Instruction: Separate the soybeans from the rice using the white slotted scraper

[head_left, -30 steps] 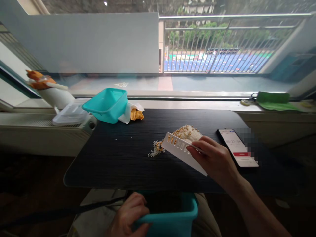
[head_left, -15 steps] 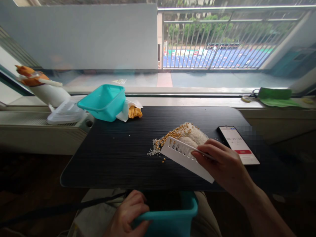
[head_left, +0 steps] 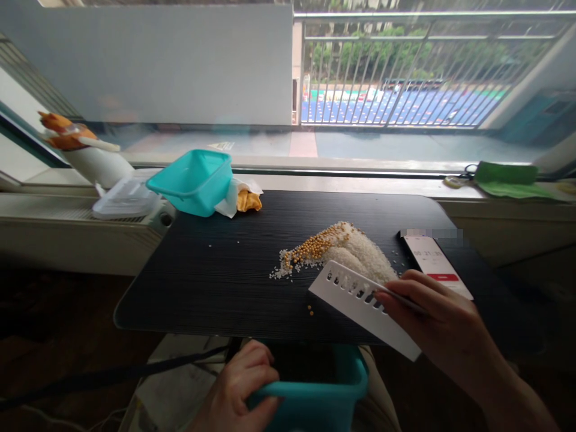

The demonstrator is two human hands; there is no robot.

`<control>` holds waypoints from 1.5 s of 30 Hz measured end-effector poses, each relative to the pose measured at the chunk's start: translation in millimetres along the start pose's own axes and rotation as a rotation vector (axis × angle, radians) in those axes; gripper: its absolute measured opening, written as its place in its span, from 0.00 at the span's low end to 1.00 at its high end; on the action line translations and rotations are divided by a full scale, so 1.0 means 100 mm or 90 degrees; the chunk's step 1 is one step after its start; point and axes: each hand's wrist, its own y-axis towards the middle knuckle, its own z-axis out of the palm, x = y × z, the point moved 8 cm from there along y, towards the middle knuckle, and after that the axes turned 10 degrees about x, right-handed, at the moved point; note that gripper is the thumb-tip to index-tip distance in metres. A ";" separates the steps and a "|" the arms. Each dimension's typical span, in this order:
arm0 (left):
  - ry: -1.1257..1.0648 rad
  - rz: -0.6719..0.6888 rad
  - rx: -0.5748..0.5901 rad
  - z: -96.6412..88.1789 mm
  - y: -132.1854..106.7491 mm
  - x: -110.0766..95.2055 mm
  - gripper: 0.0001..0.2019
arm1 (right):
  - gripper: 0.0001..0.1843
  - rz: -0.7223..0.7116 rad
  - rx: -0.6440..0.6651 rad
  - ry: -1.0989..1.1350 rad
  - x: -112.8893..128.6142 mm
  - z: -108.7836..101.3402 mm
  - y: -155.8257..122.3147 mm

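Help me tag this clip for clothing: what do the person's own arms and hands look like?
Both are bare. The left hand and right hand wear no gloves, and no ring, watch or bracelet shows. The right forearm is uncovered to the picture's edge, with no sleeve; the left shows only to the wrist.

- The grain pile (head_left: 346, 249) is lying on the table (head_left: 216, 288), with the phone (head_left: 434, 264) just to its right.
- The slotted board (head_left: 355, 300) is leaning at the pile's near side, in the right grip (head_left: 443, 327).
- The far tub (head_left: 193, 180) is sitting at the table's back-left corner (a lidded box (head_left: 123, 198) is lying just left of it).
- The near tub (head_left: 315, 396) is hanging below the table's front edge, in the left grip (head_left: 238, 387).
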 end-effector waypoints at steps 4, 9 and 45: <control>-0.009 -0.003 0.010 0.01 0.01 -0.03 0.09 | 0.03 -0.005 0.036 0.045 0.05 0.02 -0.03; -0.017 0.016 -0.002 0.00 0.00 -0.05 0.09 | 0.06 -0.007 0.115 0.118 0.14 0.04 -0.07; -0.010 0.010 0.014 0.06 -0.02 0.04 0.08 | 0.10 -0.137 0.128 -0.051 0.17 0.24 0.91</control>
